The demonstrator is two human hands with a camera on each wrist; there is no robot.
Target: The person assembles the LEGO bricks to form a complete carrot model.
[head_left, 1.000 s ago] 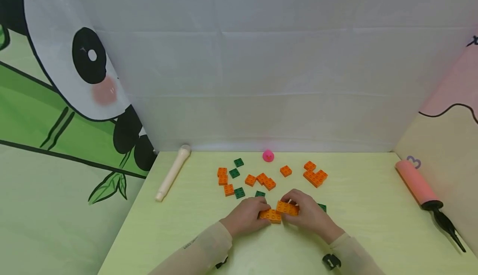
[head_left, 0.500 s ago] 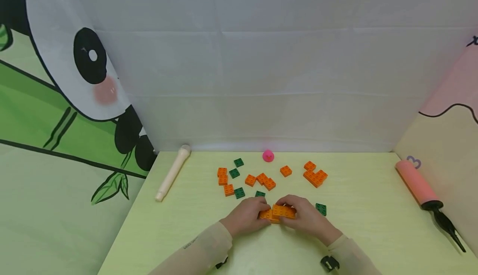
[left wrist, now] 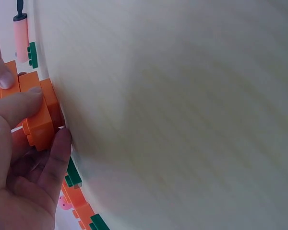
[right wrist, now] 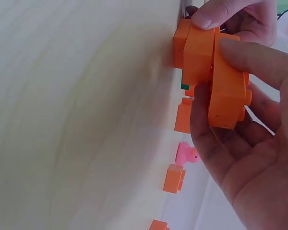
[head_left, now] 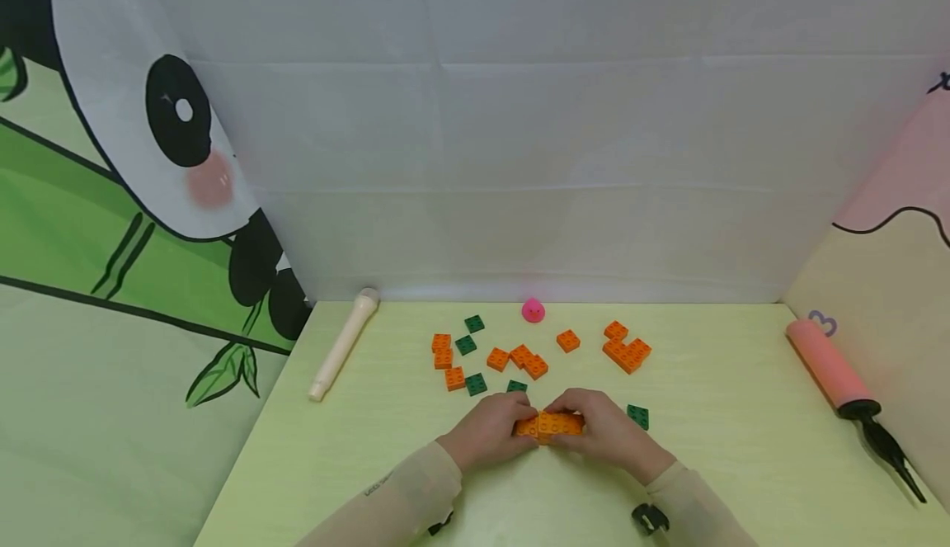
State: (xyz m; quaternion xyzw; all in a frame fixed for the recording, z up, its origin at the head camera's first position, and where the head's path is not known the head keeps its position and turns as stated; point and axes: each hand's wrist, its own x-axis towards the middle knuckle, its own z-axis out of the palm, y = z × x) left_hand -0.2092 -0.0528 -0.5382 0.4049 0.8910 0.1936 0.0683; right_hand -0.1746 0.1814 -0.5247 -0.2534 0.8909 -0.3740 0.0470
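Note:
In the head view my left hand (head_left: 496, 429) holds stacked orange building bricks (head_left: 526, 428) low over the table, from the left side. My right hand (head_left: 604, 427) pinches another long orange brick (head_left: 562, 424) between thumb and fingers. This brick sits over the right part of the stack and juts out past it to the right. From the right wrist view, its underside edge lies against the middle brick (right wrist: 198, 52), with a thin gap showing between them. The left wrist view shows my left thumb and fingers around the lower bricks (left wrist: 38, 120).
Loose orange bricks (head_left: 498, 358) and green bricks (head_left: 476, 384) lie beyond my hands. One green brick (head_left: 637, 417) is right of my right hand. A pink toy duck (right wrist: 185, 153) stands near the back wall. A pale rod (head_left: 344, 345) lies left, a pink hand pump (head_left: 831, 370) right.
My right hand has moved left and down, bringing its orange brick from above and beside the stack onto the stack's right part. My left hand has stayed in place.

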